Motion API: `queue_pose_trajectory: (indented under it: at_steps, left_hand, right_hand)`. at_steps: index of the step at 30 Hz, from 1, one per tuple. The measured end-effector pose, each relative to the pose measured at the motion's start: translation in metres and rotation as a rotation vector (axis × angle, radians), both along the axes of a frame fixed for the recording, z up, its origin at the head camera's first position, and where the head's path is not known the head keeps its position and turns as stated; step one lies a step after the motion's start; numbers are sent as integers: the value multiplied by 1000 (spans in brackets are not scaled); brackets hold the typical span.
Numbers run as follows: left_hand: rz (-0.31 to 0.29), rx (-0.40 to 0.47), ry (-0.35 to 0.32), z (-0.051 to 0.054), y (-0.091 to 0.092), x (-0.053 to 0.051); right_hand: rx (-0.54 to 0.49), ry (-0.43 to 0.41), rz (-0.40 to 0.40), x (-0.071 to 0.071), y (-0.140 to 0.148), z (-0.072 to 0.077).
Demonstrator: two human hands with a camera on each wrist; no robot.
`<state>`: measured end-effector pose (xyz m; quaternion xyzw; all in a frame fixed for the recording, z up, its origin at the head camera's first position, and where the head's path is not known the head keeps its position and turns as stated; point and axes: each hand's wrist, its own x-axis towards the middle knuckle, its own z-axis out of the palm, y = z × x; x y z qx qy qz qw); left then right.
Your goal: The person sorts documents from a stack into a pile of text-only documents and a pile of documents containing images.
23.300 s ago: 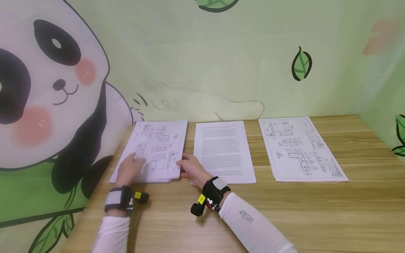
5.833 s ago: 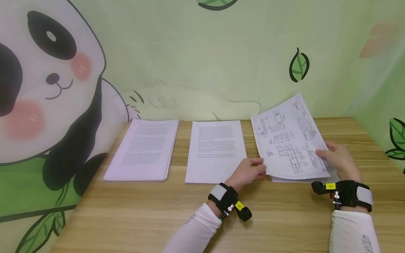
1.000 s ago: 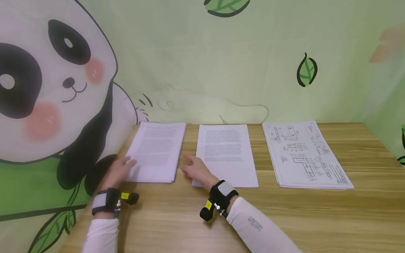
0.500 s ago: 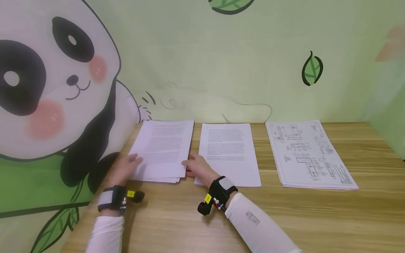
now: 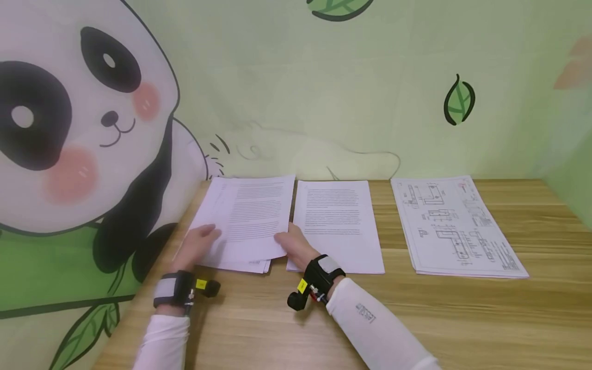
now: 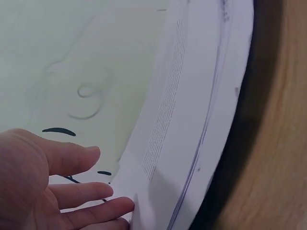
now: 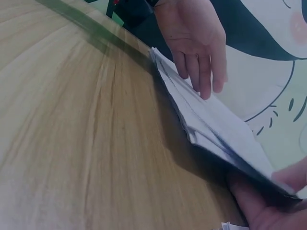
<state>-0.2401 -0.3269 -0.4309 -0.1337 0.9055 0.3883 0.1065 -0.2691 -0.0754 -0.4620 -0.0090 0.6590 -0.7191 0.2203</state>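
Note:
Off the left paper stack (image 5: pixel 217 263), a sheet of printed text (image 5: pixel 254 216) is drawn to the right, its near right corner raised. My right hand (image 5: pixel 298 245) pinches that corner; in the right wrist view its thumb lies above the paper and its fingers (image 7: pixel 252 203) below. My left hand (image 5: pixel 196 245) is at the stack's left side, and in the left wrist view its fairly straight fingers (image 6: pixel 91 194) touch the paper edge, thumb apart. Beneath the raised sheet, a corner with some print peeks out. How many sheets the right hand pinches is unclear.
A middle stack of text pages (image 5: pixel 335 252) lies just beside the right hand. Farther right is a stack topped by a technical drawing (image 5: pixel 455 226). All rest on a wooden table (image 5: pixel 370 303) before a cloth backdrop (image 5: pixel 300 92) printed with a panda.
Over the last second my right hand has taken hold of the left stack's top text sheet and shifted it right. Earlier, a drawing sheet topped that stack, and both hands handled one at the right stack.

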Motion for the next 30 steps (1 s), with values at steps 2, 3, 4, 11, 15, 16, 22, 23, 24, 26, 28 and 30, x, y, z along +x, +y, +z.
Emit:
queue_pose_trajectory:
  at_steps: [2,3,4,11,15,16,22,23,24,26,28,30]
  left_hand:
    - [-7,1,-11,0,1,-1]
    - [-11,2,-11,0,2,-1]
    - [-13,3,-15,0,2,-1]
    - [20,14,-20,-2,6,-4]
    - [49,38,-32,-4,9,-6]
    - [54,45,-34,-4,10,-7]
    - [106,81,27,-1,22,-9]
    - [113,100,43,1,25,-9]
    - [123,123,55,2,28,-10]
    - [122,218,69,5,36,-11]
    - [106,349,56,7,44,-11]
    - [103,494,39,9,53,-11]
  right_hand:
    - [41,15,-40,0,-2,-1]
    - [70,21,-61,0,-2,-1]
    - [95,19,-79,0,-2,0]
    - [168,22,-191,-2,9,9]
    - [182,15,-203,-2,22,15]
    - [180,10,-198,-3,25,16]
    - [109,26,-159,-4,47,25]
    - [83,31,-153,-3,50,26]
    - [61,35,-147,-2,53,27]
    - [17,43,-132,-1,59,31]
    - [-10,49,-114,1,65,34]
    - [-25,56,-103,3,71,37]
